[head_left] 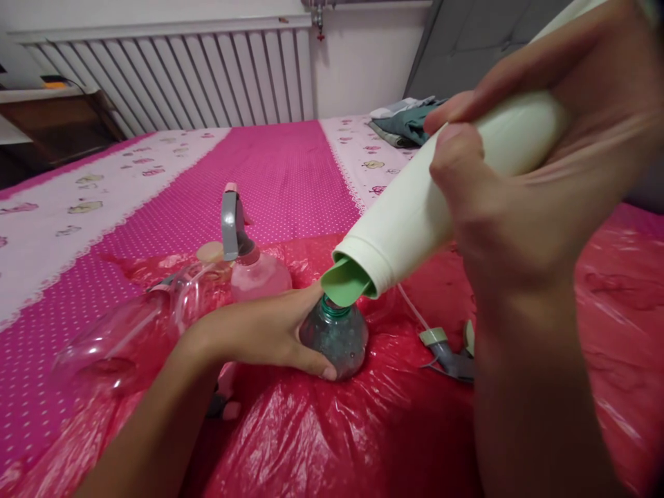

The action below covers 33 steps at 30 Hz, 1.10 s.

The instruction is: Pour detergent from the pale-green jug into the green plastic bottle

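My left hand (280, 328) is wrapped round a small round see-through spray bottle body (342, 346) with a green threaded neck. It stands upright on a red plastic sheet (306, 436). Closed round a long pale bottle (402, 218), my right hand (534, 180) tilts it down to the left. A green spout-like tongue (342, 280) sticks out of the bottle's mouth, just over the green neck; whether they touch I cannot tell. No liquid is visible between them. Right of the round bottle lies a grey trigger spray head (446, 356) with a pale green collar and a thin tube.
A pink spray bottle (262, 273) with a grey trigger head stands behind my left hand. Further left, a large see-through bottle (124, 346) lies on its side. Folded clothes (407, 121) are at the bed's far side, near a white radiator (181, 83).
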Motion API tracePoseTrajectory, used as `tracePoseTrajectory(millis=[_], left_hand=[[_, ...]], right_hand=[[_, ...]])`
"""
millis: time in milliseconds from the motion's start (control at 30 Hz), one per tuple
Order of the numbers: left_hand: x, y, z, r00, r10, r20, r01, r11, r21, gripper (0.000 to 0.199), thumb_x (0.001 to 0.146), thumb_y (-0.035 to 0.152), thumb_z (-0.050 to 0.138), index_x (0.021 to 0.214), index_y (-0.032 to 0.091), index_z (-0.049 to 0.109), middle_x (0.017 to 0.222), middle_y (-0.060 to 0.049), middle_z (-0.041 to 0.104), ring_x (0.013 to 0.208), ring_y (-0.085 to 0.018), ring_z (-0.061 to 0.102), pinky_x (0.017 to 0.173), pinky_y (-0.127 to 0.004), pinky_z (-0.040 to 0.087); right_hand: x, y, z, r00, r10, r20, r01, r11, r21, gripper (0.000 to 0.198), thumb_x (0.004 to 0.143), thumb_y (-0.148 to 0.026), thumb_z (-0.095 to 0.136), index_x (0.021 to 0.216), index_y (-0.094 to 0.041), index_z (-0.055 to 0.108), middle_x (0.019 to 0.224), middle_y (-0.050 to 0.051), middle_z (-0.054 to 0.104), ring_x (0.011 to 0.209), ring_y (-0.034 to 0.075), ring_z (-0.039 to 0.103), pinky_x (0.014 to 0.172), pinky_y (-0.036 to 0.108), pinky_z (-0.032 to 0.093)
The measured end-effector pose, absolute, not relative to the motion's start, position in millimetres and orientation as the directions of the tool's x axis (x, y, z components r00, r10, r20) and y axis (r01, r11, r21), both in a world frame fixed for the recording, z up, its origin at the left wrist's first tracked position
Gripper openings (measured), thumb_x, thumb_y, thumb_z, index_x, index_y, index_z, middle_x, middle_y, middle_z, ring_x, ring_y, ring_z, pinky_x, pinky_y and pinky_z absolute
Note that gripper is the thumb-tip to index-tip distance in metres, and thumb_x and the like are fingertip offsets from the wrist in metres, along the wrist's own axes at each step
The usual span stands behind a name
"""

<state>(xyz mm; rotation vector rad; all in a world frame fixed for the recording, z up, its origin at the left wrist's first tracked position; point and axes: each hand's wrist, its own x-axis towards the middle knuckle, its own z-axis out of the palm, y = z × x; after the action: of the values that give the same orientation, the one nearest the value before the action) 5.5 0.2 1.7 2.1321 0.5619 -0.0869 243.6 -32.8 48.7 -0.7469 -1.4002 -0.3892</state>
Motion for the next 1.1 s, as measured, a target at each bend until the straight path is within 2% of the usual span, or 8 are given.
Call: tracePoseTrajectory(millis=[100,300,567,700,833,1000,1100], left_hand=[[6,0,2,0.890,0.375,-0.261,0.429,-0.489,0.759,0.100,0.077,0.049,0.084,0.158,0.024,0.032,0.150,-0.009,0.056,0.127,-0.033,0.061,0.109,-0.043,0.050],[6,0,4,0.891,0.374,-0.257,0.423,-0.483,0.767,0.095,0.077,0.049,0.084,0.156,0.025,0.036,0.149,-0.008,0.057,0.129,-0.033,0.060,0.110,-0.044,0.050],[5,1,3,0.885,0.369,-0.285,0.447,-0.495,0.746,0.100,0.078,0.053,0.083,0.159,0.027,0.030,0.153,-0.008,0.053,0.127,-0.032,0.061,0.109,-0.043,0.051],[5,1,3,0.876,0.381,-0.294,0.458,-0.474,0.752,0.094,0.078,0.053,0.083,0.156,0.027,0.036,0.146,-0.006,0.060,0.126,-0.031,0.061,0.110,-0.041,0.050],[4,0,2,0.885,0.376,-0.273,0.441,-0.492,0.751,0.094,0.078,0.051,0.083,0.156,0.026,0.036,0.147,-0.006,0.059,0.126,-0.031,0.062,0.108,-0.041,0.050],[4,0,3,0.891,0.367,-0.266,0.431,-0.507,0.746,0.096,0.078,0.051,0.083,0.157,0.026,0.034,0.148,-0.009,0.057,0.127,-0.033,0.061,0.108,-0.043,0.051],[5,0,3,0.878,0.384,-0.286,0.456,-0.489,0.743,0.097,0.076,0.053,0.084,0.155,0.024,0.036,0.143,-0.010,0.061,0.122,-0.034,0.063,0.105,-0.044,0.053]], right_hand=[[243,-36,51,0.153,0.194,0.969,0.679,0.692,-0.246,0.006,0.074,-0.012,0.054,0.079,-0.011,0.050,0.083,0.000,0.052,0.082,0.008,0.060,0.070,0.023,0.040],[244,-35,50,0.167,0.196,0.966,0.671,0.695,-0.257,0.006,0.074,-0.016,0.054,0.080,-0.015,0.052,0.085,0.001,0.054,0.079,0.010,0.059,0.071,0.027,0.043],[244,-36,51,0.151,0.207,0.967,0.693,0.676,-0.253,0.005,0.075,-0.013,0.052,0.079,-0.012,0.050,0.083,-0.001,0.053,0.080,0.007,0.058,0.072,0.023,0.044],[240,-40,52,0.155,0.217,0.964,0.713,0.650,-0.261,0.009,0.079,-0.012,0.054,0.083,-0.009,0.047,0.087,-0.002,0.052,0.084,0.004,0.058,0.077,0.020,0.045],[242,-36,50,0.169,0.222,0.960,0.692,0.666,-0.276,0.011,0.082,-0.017,0.053,0.086,-0.009,0.047,0.091,-0.001,0.052,0.088,0.007,0.061,0.083,0.026,0.052],[245,-25,47,0.190,0.119,0.975,0.576,0.791,-0.209,0.013,0.074,-0.017,0.053,0.083,-0.009,0.049,0.087,0.001,0.053,0.083,0.012,0.062,0.076,0.028,0.050],[245,-25,45,0.207,0.154,0.966,0.580,0.776,-0.248,0.013,0.076,-0.019,0.054,0.085,-0.011,0.051,0.090,0.002,0.054,0.086,0.013,0.063,0.079,0.028,0.049]])
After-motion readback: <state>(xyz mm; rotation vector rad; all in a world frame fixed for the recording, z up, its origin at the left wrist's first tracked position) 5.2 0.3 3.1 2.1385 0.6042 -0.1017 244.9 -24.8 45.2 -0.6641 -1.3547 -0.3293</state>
